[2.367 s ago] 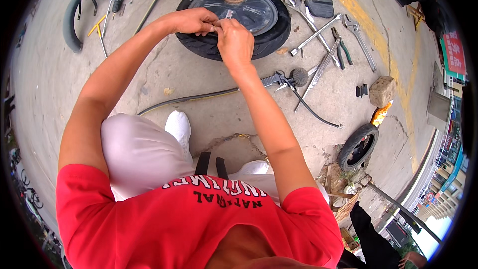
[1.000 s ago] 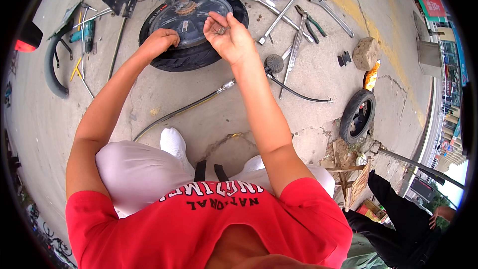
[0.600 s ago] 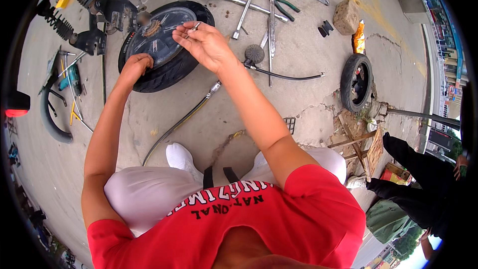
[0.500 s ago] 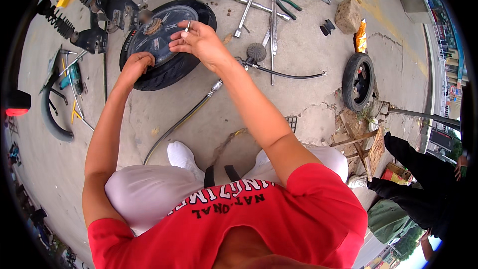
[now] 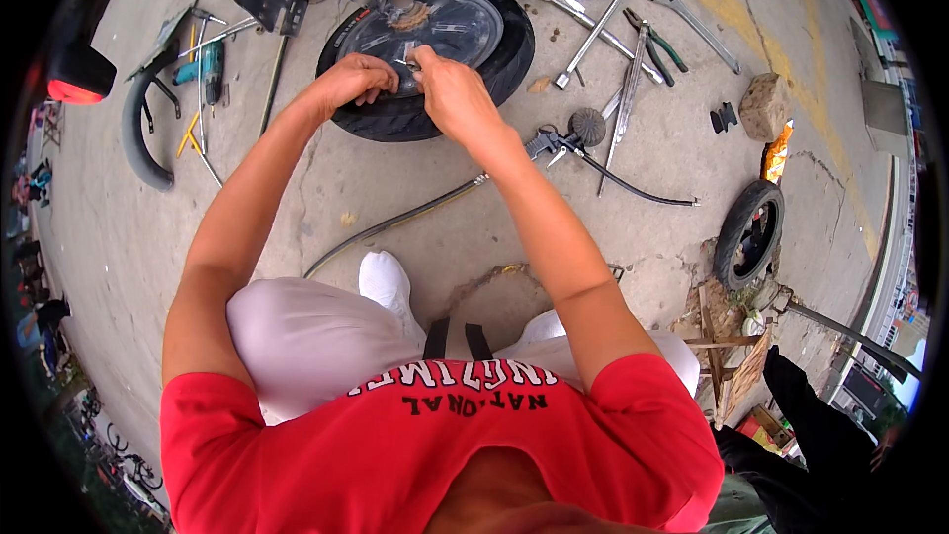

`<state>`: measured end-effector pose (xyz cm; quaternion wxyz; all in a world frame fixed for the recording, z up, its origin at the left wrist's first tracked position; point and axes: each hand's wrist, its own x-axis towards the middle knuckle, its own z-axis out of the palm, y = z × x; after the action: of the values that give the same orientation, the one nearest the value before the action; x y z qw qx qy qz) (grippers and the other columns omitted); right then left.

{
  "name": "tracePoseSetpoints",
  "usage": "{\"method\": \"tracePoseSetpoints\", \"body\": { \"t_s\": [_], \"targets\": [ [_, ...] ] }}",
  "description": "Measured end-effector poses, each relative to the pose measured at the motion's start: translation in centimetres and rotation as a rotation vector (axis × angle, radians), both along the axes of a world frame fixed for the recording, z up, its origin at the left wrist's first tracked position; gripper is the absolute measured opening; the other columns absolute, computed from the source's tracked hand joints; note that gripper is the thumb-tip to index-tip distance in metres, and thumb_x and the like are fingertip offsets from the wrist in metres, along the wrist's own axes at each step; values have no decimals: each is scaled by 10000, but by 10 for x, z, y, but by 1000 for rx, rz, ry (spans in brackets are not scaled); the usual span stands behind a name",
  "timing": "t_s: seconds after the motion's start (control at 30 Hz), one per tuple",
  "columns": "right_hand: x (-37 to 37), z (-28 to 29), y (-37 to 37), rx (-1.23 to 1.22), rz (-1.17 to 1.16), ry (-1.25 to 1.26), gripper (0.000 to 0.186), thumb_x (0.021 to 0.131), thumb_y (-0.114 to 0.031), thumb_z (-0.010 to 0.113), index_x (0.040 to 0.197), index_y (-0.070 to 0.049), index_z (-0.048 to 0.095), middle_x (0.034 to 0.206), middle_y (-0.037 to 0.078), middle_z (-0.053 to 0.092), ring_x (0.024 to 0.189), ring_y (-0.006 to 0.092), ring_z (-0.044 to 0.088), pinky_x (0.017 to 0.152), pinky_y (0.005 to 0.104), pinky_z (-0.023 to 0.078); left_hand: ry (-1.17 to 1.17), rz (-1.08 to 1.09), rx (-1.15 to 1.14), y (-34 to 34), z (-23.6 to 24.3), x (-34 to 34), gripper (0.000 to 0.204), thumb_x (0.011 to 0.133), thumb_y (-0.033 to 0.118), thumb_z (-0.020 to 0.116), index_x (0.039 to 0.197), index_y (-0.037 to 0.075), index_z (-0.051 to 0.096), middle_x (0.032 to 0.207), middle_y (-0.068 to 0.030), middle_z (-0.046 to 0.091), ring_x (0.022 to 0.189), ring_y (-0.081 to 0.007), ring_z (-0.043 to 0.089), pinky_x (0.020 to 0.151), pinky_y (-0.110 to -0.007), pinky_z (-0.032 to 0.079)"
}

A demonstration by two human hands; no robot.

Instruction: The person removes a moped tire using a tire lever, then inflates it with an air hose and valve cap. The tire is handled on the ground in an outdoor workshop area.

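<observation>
A wheel with a black tyre (image 5: 513, 40) and a dark grey hub (image 5: 463, 22) lies flat on the concrete, with a rusty sprocket-like ring (image 5: 413, 17) at its middle. Over its near left edge, my left hand (image 5: 354, 79) has its fingers curled and closed; what they hold, if anything, is hidden. Close beside it, my right hand (image 5: 453, 91) is above the near rim with thumb and fingers pinched together. A small pale thing shows at those fingertips, too small to name. An air hose with an inflator gun (image 5: 547, 142) lies right of the wheel.
Pliers (image 5: 664, 47), an adjustable wrench (image 5: 692, 24) and other metal tools lie to the right. Farther right are a stone block (image 5: 764, 107) and a small tyre (image 5: 748, 234). A teal drill (image 5: 211, 72) and a curved black fender (image 5: 138, 138) lie left. A person's dark-clothed legs (image 5: 806, 425) show lower right.
My right hand, raised with fingers spread before, has come down to the wheel's near rim and pinched closed beside my left hand. The whole view has shifted, moving the wheel rightward and up.
</observation>
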<state>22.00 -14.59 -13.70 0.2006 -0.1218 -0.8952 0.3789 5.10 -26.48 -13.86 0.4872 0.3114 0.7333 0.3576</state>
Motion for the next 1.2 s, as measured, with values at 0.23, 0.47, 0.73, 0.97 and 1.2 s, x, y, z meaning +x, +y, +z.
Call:
{"method": "tracePoseSetpoints", "body": {
  "t_s": [0.23, 0.47, 0.73, 0.97, 1.2],
  "targets": [
    [5, -1, 5, -92, -42, 84, 154, 860, -75, 604, 990, 6, 621, 857, 203, 654, 836, 379, 628, 723, 429, 487, -26, -9, 25, 1, 1, -1, 195, 792, 131, 548, 842, -8, 675, 738, -33, 635, 562, -87, 515, 499, -227, 397],
    [0, -10, 0, 41, -58, 138, 142, 833, -72, 617, 937, -12, 692, 868, 173, 665, 828, 350, 630, 757, 422, 491, -43, -13, 34, 0, 2, -2, 224, 802, 132, 549, 890, -32, 672, 775, -38, 652, 585, -85, 533, 495, -220, 405],
    [0, -18, -3, 147, -60, 223, 141, 804, -56, 622, 913, -31, 709, 822, 137, 642, 828, 310, 611, 738, 404, 484, -64, 2, 40, -1, -4, -4, 225, 800, 120, 561, 915, -34, 678, 788, -41, 665, 576, -85, 537, 489, -221, 414],
    [0, -19, -6, 181, -79, 265, 170, 770, -26, 619, 916, -27, 706, 788, 121, 614, 791, 303, 593, 724, 394, 484, -58, -11, 54, -1, -3, -3, 208, 804, 120, 570, 894, -33, 680, 788, -40, 664, 575, -84, 534, 492, -219, 412],
    [0, -18, -7, 202, -67, 269, 209, 735, 2, 611, 920, -22, 704, 799, 111, 603, 804, 289, 581, 732, 384, 480, -60, -16, 44, -1, -2, -4, 213, 808, 126, 565, 892, -31, 682, 798, -40, 664, 590, -82, 537, 499, -219, 417]
  ]
}}
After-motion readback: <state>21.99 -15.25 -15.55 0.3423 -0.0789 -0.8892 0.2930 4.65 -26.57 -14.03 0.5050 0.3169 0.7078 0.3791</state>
